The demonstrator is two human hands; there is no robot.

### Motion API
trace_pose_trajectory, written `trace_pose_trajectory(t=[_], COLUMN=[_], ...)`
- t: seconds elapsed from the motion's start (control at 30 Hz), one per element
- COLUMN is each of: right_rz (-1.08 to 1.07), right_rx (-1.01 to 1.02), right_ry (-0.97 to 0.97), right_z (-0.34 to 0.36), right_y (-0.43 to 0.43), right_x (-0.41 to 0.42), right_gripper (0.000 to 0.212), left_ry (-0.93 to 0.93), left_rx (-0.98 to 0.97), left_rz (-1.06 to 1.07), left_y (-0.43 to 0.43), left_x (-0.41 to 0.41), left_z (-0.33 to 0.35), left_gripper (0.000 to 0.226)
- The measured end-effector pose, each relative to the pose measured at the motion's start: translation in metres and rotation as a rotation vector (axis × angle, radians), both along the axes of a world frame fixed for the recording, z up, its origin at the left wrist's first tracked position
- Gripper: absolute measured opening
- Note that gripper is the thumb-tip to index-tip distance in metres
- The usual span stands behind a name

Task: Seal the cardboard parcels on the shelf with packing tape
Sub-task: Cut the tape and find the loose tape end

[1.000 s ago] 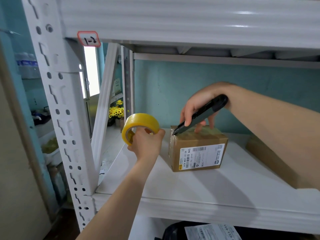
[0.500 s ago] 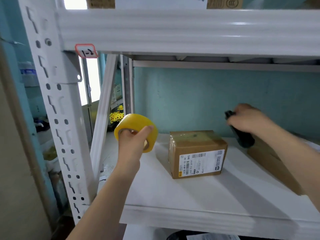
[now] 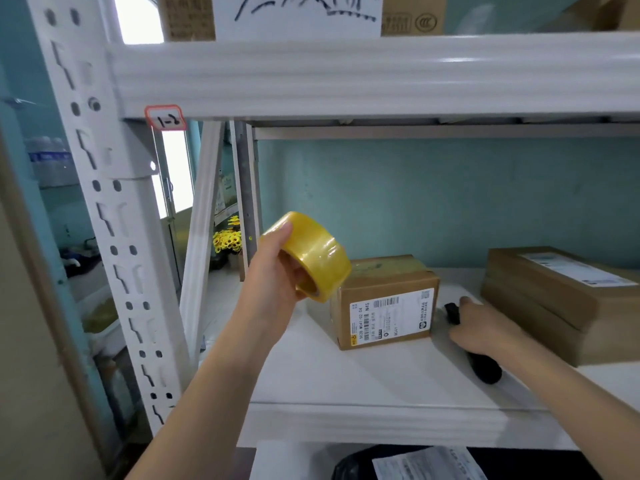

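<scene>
While gripping yellow tape (image 3: 320, 259), left hand (image 3: 272, 275) hovers.

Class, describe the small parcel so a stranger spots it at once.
Find the white shelf. The small parcel sits there, between the yellow tape roll and black cutter. Unlike the flat boxes stacked right, its label faces front.

The right hand (image 3: 485, 330) covers the middle of the black handled cutter (image 3: 485, 370), so only its 2 ends show. The left hand (image 3: 273, 278) has fingertips hidden inside the core of the yellow roll of packing tape (image 3: 318, 258), which hides the top-left corner of the small brown cardboard parcel (image 3: 388, 271). On its white shipping label (image 3: 391, 318) the fine print is too small to read. The 2 stacked flat brown cardboard parcels (image 3: 554, 299) run off the right edge. The black plastic bag (image 3: 353, 465) below is cut by the bottom edge.
</scene>
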State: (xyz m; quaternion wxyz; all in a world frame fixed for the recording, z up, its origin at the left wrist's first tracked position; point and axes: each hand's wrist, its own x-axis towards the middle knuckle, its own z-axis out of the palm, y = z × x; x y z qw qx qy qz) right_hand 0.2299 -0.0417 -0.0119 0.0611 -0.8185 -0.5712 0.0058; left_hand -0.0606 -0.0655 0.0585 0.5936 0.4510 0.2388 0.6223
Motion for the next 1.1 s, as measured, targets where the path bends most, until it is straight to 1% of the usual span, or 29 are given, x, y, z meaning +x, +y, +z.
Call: trace_pose_trajectory(t=[0.07, 0.13, 0.23, 0.27, 0.3, 0.33, 0.37, 0.4, 0.43, 0.47, 0.5, 0.53, 0.6, 0.67, 0.73, 0.77, 0.87, 0.93, 0.97, 1.1], right_rz=[0.003, 0.007, 0.003, -0.005, -0.006, 0.012, 0.071, 0.163, 0.268, 0.364, 0.44, 0.514, 0.622, 0.662, 0.632, 0.62, 0.624, 0.607, 0.6, 0.559], right_rx=[0.001, 0.0, -0.011, 0.035, 0.145, 0.305, 0.493, 0.666, 0.791, 0.845, 0.841, 0.815, 0.777, 0.758, 0.752, 0.75, 0.767, 0.776, 0.781, 0.866], right_ry=[0.048, 0.056, -0.019, -0.043, -0.041, 0.017, 0.133, 0.308, 0.547, 0.8, 0.996, 1.102, 1.148, 1.175, 1.205, 1.216, 1.233, 1.253, 1.257, 1.24], right_z=[-0.002, -0.005, 0.0, 0.007, 0.016, 0.028, 0.04, 0.053, 0.065, 0.075, 0.082, 0.085, 0.088, 0.087, 0.088, 0.087, 0.086, 0.084, 0.082, 0.074], right_y=[0.002, 0.001, -0.008, -0.015, -0.022, -0.03, -0.04, -0.052, -0.064, -0.077, -0.09, -0.099, -0.108, -0.105, -0.101, -0.099, -0.1, -0.103, -0.104, -0.107], right_x=[0.003, 0.005, -0.001, -0.006, -0.012, -0.019, -0.03, -0.044, -0.059, -0.077, -0.094, -0.108, -0.124, -0.126, -0.12, -0.116, -0.107, -0.104, -0.104, -0.106], right_gripper=[0.039, 0.039, 0.045, 0.044, 0.04, 0.036, 0.037, 0.041, 0.04, 0.036, 0.03, 0.024, 0.023, 0.019, 0.011, 0.011, 0.019, 0.022, 0.023, 0.024], left_ry=[0.015, 0.045, 0.09, 0.106, 0.116, 0.119, 0.122, 0.123, 0.126, 0.133, 0.142, 0.146, 0.158, 0.17, 0.158, 0.15, 0.118, 0.103, 0.104, 0.085], left_rx=[0.009, 0.007, -0.003, -0.004, -0.004, -0.002, -0.002, -0.008, -0.021, -0.033, -0.035, -0.024, 0.016, 0.038, 0.037, 0.033, 0.023, -0.001, -0.003, -0.021], left_rz=[-0.031, -0.06, -0.095, -0.103, -0.103, -0.098, -0.086, -0.073, -0.057, -0.043, -0.03, -0.019, 0.017, 0.076, 0.136, 0.154, 0.189, 0.232, 0.255, 0.299], left_y=[-0.002, -0.003, -0.003, -0.005, -0.006, -0.008, -0.009, -0.011, -0.012, -0.015, -0.017, -0.02, -0.026, -0.03, -0.035, -0.037, -0.046, -0.049, -0.05, -0.055], left_x=[0.0, 0.0, 0.0, 0.001, 0.001, 0.002, 0.004, 0.007, 0.01, 0.015, 0.02, 0.025, 0.035, 0.045, 0.052, 0.055, 0.062, 0.067, 0.069, 0.077], left_z=[0.004, 0.007, 0.009, 0.009, 0.009, 0.009, 0.009, 0.008, 0.008, 0.008, 0.008, 0.009, 0.009, 0.009, 0.01, 0.01, 0.012, 0.011, 0.011, 0.007], left_gripper=[0.025, 0.032, 0.038, 0.036, 0.033, 0.03, 0.027, 0.025, 0.025, 0.025, 0.026, 0.026, 0.026, 0.027, 0.031, 0.037, 0.053, 0.069, 0.074, 0.077])
